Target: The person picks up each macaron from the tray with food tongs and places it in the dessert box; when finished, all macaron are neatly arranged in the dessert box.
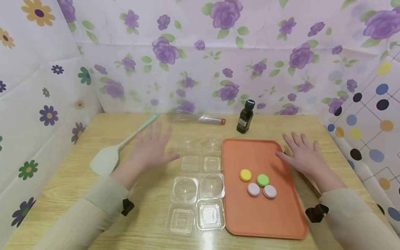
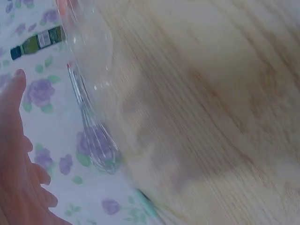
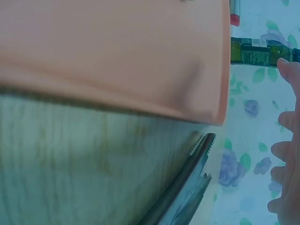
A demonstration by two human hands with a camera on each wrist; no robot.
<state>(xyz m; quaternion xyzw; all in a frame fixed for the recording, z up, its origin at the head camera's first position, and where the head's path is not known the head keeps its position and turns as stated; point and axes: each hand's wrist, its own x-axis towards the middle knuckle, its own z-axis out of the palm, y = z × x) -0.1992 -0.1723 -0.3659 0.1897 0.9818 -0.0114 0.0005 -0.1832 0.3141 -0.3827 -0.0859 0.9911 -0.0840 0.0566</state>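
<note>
My left hand is held with fingers spread above the table, between a pale green spatula and several clear plastic boxes. It holds nothing. Over the right edge of an orange tray, my right hand is likewise spread and holds nothing. On the tray lie a yellow macaron, a green macaron and two pale pink macarons. Metal tongs with toothed tips lie beside the tray, partly hidden under the right hand and forearm in the head view.
A whisk with a red-tipped handle lies along the back of the table. A dark bottle stands upright behind the tray. Flowered cloth hangs at the back, with patterned cloth at both sides.
</note>
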